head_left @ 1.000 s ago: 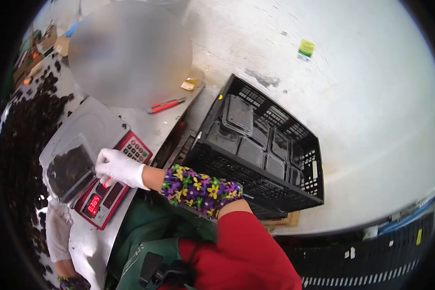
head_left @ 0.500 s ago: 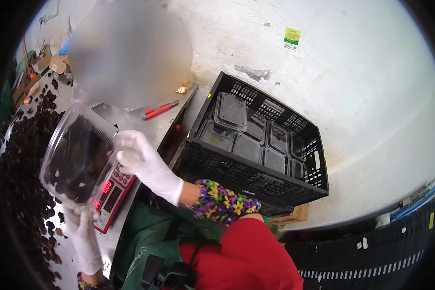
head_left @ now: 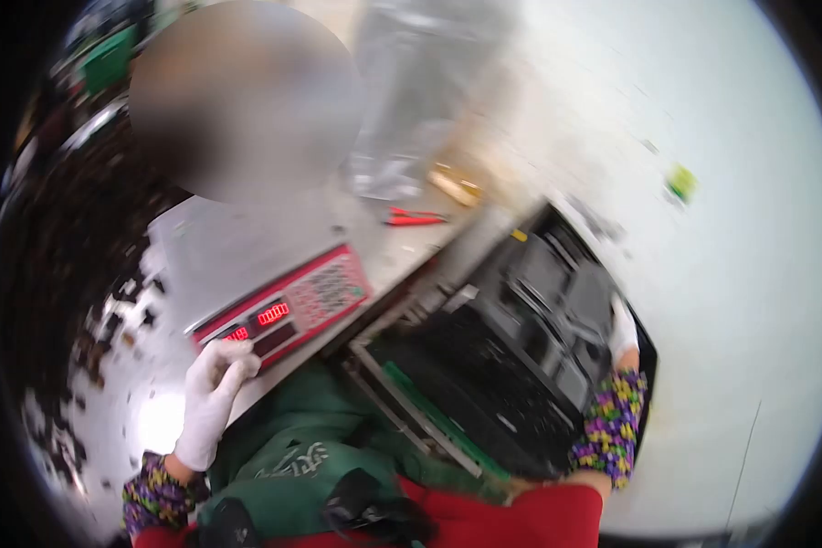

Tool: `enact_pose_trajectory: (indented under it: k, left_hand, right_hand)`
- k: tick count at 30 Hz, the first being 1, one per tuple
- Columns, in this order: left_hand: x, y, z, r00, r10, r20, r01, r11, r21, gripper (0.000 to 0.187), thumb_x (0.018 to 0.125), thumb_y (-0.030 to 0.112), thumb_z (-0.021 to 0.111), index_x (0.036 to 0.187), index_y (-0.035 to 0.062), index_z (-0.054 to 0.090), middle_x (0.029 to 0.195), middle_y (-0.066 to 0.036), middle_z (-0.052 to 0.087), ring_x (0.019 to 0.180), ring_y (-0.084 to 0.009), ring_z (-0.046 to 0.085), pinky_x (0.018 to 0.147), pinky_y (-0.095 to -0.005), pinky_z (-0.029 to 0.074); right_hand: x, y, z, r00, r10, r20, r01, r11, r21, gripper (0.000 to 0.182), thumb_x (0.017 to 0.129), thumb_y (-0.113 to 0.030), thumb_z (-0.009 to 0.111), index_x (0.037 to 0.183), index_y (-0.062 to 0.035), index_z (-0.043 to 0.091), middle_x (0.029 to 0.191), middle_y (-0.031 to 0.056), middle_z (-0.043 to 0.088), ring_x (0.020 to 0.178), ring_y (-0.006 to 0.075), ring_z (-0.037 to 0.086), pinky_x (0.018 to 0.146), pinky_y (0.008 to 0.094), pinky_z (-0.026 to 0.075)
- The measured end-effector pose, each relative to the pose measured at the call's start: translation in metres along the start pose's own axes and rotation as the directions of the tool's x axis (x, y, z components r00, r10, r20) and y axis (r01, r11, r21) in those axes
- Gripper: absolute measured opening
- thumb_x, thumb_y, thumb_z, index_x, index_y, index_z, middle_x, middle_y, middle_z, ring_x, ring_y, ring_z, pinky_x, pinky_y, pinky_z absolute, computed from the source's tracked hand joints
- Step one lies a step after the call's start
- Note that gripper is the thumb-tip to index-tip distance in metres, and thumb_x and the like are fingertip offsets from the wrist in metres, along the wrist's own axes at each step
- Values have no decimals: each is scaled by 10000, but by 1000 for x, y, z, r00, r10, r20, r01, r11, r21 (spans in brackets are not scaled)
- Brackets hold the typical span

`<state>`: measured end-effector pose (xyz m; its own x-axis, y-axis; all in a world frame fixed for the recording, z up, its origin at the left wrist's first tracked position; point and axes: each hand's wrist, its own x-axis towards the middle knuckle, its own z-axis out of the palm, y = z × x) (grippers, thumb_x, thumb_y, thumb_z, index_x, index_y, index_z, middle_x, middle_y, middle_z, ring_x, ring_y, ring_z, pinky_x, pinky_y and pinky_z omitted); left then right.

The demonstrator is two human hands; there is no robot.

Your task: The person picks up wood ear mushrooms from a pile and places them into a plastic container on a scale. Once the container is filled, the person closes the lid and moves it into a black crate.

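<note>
My left hand (head_left: 212,402), in a white glove, is at the front edge of a red-trimmed digital scale (head_left: 315,310) with lit red digits. Its fingers are curled in toward the thumb, with nothing showing between them. My right hand (head_left: 623,331), gloved too, reaches down inside the far right side of a black plastic crate (head_left: 644,365). Its fingers are blurred and partly hidden beside the clear plastic boxes (head_left: 580,297) in the crate, so I cannot tell what it grips. The scale's bare metal plate (head_left: 247,251) shows behind the display.
Dark dried pieces (head_left: 91,219) are heaped on the metal table (head_left: 110,438) at left. A red cutter (head_left: 416,217) and a yellowish packet (head_left: 457,185) lie by the table's edge, near a clear plastic bag (head_left: 411,110). A white wall (head_left: 749,301) rises beyond the crate.
The clear box that both hands held over the scale is gone from there. My right hand has moved right, into the crate; my left has stayed by the scale. The view has shifted.
</note>
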<state>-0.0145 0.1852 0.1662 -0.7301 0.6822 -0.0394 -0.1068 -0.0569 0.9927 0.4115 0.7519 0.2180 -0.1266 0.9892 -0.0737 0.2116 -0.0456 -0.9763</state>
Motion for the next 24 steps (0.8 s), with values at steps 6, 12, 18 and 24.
enact_pose_trajectory:
  k: [6, 12, 18, 24]
  left_hand:
    - [-54, -44, -51, 835, 238, -496, -70, 940, 333, 228, 972, -25, 604, 1199, -13, 615, 1026, -66, 700, 925, -126, 656, 909, -284, 514]
    - [-98, -90, -88, 634, 548, -546, 165, 594, 787, 263, 836, -68, 683, 1069, 51, 661, 1005, -133, 681, 909, -311, 661, 842, -402, 525]
    - [-94, -97, -87, 620, 599, -506, 276, 438, 856, 299, 787, -61, 718, 1045, 80, 660, 1011, -105, 684, 901, -308, 661, 792, -420, 518]
    - [-88, -92, -107, 640, 506, -578, 237, 586, 775, 297, 787, -60, 694, 1047, 79, 664, 1028, -103, 676, 911, -315, 655, 824, -418, 515]
  right_hand:
    - [1, -70, 164, 649, -689, 322, 734, 458, -501, 378, 993, -73, 563, 1351, 50, 574, 1384, 213, 597, 1293, 320, 559, 1124, 403, 407]
    - [-117, -161, 460, -115, -636, 763, 992, -40, 116, 318, 958, -21, 568, 1267, -30, 643, 1262, 169, 649, 1196, 355, 591, 1055, 412, 453]
    - [-27, -104, 677, -85, -545, 834, 990, -142, 8, 456, 966, -150, 580, 1410, -58, 529, 1398, 199, 554, 1271, 385, 538, 1069, 443, 441]
    - [23, -79, 740, 107, -226, 968, 984, -116, -136, 356, 970, -210, 589, 1285, -47, 622, 1224, 230, 647, 1152, 403, 607, 977, 454, 483]
